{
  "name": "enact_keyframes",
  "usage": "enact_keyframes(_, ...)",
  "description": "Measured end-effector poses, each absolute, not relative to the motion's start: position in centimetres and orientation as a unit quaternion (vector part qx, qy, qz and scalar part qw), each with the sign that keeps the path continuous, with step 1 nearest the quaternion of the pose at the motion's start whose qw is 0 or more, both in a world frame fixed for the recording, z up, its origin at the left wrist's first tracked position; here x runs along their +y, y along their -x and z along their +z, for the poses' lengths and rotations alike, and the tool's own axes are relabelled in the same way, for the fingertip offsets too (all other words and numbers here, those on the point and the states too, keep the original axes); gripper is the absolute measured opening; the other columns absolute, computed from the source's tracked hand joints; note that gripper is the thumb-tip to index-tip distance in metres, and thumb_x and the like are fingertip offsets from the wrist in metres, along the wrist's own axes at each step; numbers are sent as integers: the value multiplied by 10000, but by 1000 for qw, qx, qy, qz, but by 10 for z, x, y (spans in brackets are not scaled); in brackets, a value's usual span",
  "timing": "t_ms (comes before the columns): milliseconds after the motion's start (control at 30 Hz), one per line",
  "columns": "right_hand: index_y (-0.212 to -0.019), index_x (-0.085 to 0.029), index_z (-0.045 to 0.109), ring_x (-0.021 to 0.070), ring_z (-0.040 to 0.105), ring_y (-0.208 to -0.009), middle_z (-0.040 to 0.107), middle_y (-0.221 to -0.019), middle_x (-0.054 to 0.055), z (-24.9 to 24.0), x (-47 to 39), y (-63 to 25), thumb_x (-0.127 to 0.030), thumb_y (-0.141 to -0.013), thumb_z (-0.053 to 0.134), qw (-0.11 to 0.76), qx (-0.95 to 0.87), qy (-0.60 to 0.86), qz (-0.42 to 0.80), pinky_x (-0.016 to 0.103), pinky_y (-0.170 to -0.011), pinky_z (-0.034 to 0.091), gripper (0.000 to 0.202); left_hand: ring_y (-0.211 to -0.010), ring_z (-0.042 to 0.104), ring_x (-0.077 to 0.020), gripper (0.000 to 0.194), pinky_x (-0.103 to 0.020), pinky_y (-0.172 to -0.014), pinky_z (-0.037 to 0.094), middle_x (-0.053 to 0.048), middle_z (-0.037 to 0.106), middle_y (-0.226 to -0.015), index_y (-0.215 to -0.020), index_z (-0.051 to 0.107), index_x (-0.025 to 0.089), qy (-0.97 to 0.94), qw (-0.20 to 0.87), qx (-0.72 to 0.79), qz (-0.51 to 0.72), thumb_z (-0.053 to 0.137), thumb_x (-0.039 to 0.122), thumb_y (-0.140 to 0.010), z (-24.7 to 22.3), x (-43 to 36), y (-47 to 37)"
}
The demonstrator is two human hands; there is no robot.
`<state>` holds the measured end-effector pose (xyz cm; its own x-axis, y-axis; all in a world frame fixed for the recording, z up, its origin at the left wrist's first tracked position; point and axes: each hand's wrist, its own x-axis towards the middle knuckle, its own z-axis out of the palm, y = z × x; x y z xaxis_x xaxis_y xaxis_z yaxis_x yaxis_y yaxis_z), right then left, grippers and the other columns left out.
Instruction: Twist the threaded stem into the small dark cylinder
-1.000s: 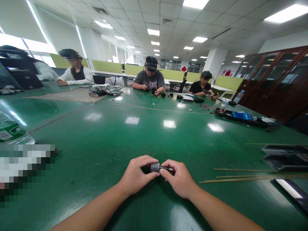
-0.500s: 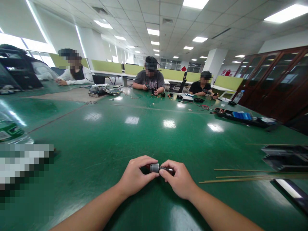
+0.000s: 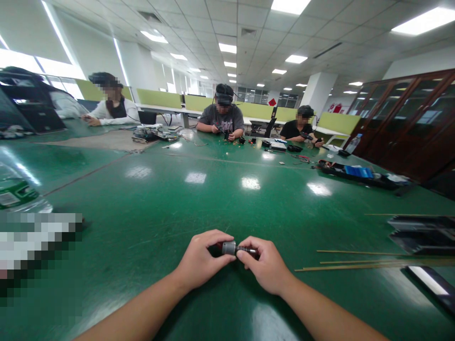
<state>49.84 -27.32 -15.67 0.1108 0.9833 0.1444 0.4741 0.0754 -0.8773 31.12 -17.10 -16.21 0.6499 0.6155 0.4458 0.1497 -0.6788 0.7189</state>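
My left grip (image 3: 199, 258) is closed narrowly on a small grey cylinder (image 3: 228, 247), thumb below, fingers above. My right grip (image 3: 266, 265) pinches a thin, dark, ridged shaft (image 3: 243, 248) against the cylinder's right end; I cannot tell whether the two are joined or merely meet there. Both pieces lie roughly level, between my hands; whether they touch the counter (image 3: 159, 203) is hidden from me.

The cylinder looks like metal, so I judge it stiff, dense for its size and hard to crush. Its round, smooth side could roll or slip under dry fingertips, so I would hold it around the middle, thumb opposite fingers. The shaft seems rigid too; its ridges should give better purchase than the shiny part near its right end, and a pinch close to the cylinder should limit tilting.

To my right, well apart, lie thin rods (image 3: 320, 269) and a dark flat device (image 3: 426, 284). A bottle (image 3: 21, 194) is far to my left. Across the counter, a co-worker (image 3: 223, 116) handles small parts.
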Motion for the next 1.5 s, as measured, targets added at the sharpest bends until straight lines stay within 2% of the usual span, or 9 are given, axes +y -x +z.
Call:
enact_keyframes(400, -885, -183, 691, 134, 575, -602, 620, -661, -18, -158, -274, -499, -303, -899, 612, 425, -596, 612, 299, 237, -581, 415, 144, -895, 686, -219, 300, -345, -831, 541, -53, 734, -973, -1047, 727, 239, -845, 334, 217, 356, 802, 299, -763, -166, -169, -311)
enact_keyframes(1500, -884, -192, 689, 132, 573, -618, 621, -684, -18, -160, -274, -499, -289, -904, 610, 422, -598, 618, 287, 232, -586, 400, 127, -906, 680, -200, 320, -322, -843, 524, -24, 732, -982, -1051, 727, 260, -842, 339, 230, 350, 818, 268, -744, -165, -170, -310)
